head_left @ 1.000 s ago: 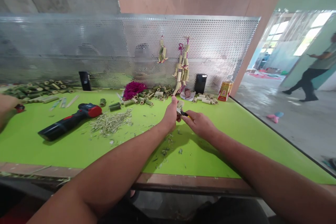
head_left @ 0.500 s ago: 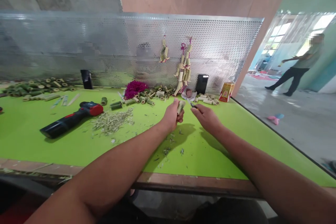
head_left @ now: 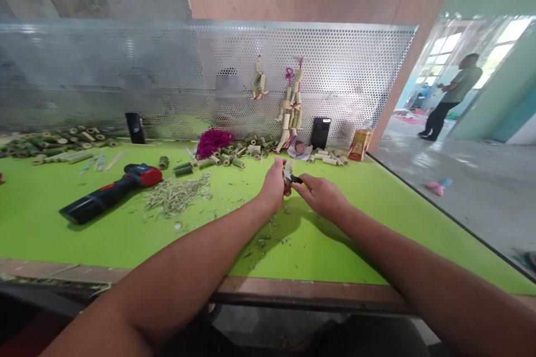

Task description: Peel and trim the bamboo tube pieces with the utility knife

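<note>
My left hand (head_left: 274,185) is closed around a short bamboo piece (head_left: 289,165) above the middle of the green table (head_left: 335,251). Gripped in my right hand (head_left: 320,194) is a knife (head_left: 295,179) with a dark and yellow handle. Its blade lies against the bamboo, and my fingers hide part of both. Small green shavings (head_left: 263,242) are scattered on the table below my hands.
A black and red power tool (head_left: 113,192) lies left, beside a shavings pile (head_left: 178,195). Behind are bamboo pieces (head_left: 54,142), purple string (head_left: 213,142), a phone (head_left: 320,133) and a bottle (head_left: 359,144). A person (head_left: 454,92) stands in the right background.
My right hand has moved left with the knife, bringing the blade from beside the bamboo onto it. The person in the background has shifted left and stands more upright.
</note>
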Available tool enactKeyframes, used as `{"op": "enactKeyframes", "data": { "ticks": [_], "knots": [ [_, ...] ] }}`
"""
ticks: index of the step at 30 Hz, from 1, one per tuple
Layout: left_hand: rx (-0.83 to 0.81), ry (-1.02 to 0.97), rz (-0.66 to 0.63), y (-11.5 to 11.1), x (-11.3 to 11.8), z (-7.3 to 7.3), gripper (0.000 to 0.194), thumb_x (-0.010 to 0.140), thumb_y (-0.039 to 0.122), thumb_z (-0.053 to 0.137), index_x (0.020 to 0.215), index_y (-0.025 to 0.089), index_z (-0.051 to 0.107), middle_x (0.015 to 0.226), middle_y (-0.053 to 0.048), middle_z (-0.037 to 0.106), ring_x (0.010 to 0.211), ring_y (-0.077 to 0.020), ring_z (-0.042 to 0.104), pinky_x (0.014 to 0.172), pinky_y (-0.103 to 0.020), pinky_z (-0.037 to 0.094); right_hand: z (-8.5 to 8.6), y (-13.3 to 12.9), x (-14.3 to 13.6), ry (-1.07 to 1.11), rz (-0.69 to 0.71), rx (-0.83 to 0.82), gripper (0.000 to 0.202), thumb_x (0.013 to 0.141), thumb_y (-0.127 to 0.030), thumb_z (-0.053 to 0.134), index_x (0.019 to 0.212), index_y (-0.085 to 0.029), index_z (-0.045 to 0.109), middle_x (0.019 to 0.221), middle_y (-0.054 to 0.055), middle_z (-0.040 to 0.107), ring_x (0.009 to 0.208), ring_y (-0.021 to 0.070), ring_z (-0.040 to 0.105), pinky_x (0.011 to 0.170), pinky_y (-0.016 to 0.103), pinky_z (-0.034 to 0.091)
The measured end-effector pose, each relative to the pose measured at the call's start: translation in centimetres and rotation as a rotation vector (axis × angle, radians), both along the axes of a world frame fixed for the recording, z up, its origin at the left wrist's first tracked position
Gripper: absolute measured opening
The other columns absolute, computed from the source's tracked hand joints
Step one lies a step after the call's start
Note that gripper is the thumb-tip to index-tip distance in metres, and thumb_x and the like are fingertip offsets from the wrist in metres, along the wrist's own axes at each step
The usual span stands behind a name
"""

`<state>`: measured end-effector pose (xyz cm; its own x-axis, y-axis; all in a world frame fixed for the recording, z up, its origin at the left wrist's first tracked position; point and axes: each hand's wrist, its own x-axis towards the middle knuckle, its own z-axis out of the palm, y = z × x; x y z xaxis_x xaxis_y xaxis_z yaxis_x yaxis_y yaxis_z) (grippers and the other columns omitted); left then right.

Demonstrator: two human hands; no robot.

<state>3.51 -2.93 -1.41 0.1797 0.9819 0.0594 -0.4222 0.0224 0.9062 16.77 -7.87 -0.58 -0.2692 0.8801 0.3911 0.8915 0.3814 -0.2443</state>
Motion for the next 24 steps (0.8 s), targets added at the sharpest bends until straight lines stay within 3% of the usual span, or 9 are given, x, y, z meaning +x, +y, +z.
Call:
{"op": "enactKeyframes", "data": {
  "ticks": [4,7,10,12,16,24],
  "knots": [
    [0.027,0.035,-0.031,-1.1,-0.1,0.5,0.044,0.087,0.062,0.035,0.090,0.021,0.050,0.050,0.006,0.037,0.036,-0.0071,0.030,0.034,-0.018,0.023,-0.1,1.1,1.0,0.080,-0.036,-0.002,0.046,0.092,-0.056,0.031,0.088,-0.020,0.059,0.064,0.003,0.056,0.053,0.0139,0.043,0.050,0.026,0.023],
    [0.129,0.077,-0.120,-2.2,-0.1,0.8,0.042,0.087,0.060,0.038,0.094,0.020,0.050,0.053,0.005,0.041,0.038,-0.0070,0.032,0.036,-0.018,0.025,0.1,2.9,3.2,0.257,-0.187,-0.053,0.048,0.092,-0.056,0.029,0.083,-0.018,0.058,0.060,0.002,0.053,0.050,0.0134,0.042,0.049,0.026,0.024],
    [0.131,0.053,-0.138,-2.3,-0.1,0.7,0.042,0.086,0.062,0.037,0.093,0.021,0.047,0.049,0.007,0.037,0.037,-0.0071,0.027,0.036,-0.018,0.025,0.5,3.9,5.0,0.289,-0.280,0.099,0.044,0.090,-0.055,0.036,0.076,-0.018,0.056,0.062,0.002,0.052,0.056,0.0145,0.043,0.052,0.026,0.026],
    [0.085,0.041,-0.126,-1.6,-0.2,0.5,0.045,0.085,0.065,0.034,0.092,0.022,0.046,0.047,0.007,0.034,0.036,-0.0071,0.024,0.035,-0.018,0.023,0.5,3.5,4.8,0.310,-0.218,0.110,0.043,0.090,-0.055,0.036,0.076,-0.019,0.055,0.062,0.002,0.052,0.058,0.0146,0.044,0.052,0.026,0.026],
    [0.041,0.030,-0.084,-0.3,-0.6,0.1,0.054,0.081,0.072,0.033,0.092,0.022,0.048,0.046,0.007,0.035,0.034,-0.0071,0.024,0.034,-0.019,0.022,0.2,1.5,2.2,0.255,0.001,-0.017,0.044,0.090,-0.056,0.035,0.082,-0.019,0.057,0.062,0.001,0.053,0.055,0.0133,0.044,0.050,0.025,0.025],
    [-0.024,-0.004,0.006,-0.3,0.1,-0.1,0.057,0.077,0.075,0.037,0.091,0.021,0.051,0.052,0.006,0.038,0.034,-0.0071,0.032,0.032,-0.019,0.023,0.0,0.1,0.1,0.110,0.065,-0.033,0.043,0.092,-0.053,0.033,0.085,-0.019,0.059,0.065,0.002,0.057,0.056,0.0131,0.045,0.051,0.025,0.023]
  ]
}}
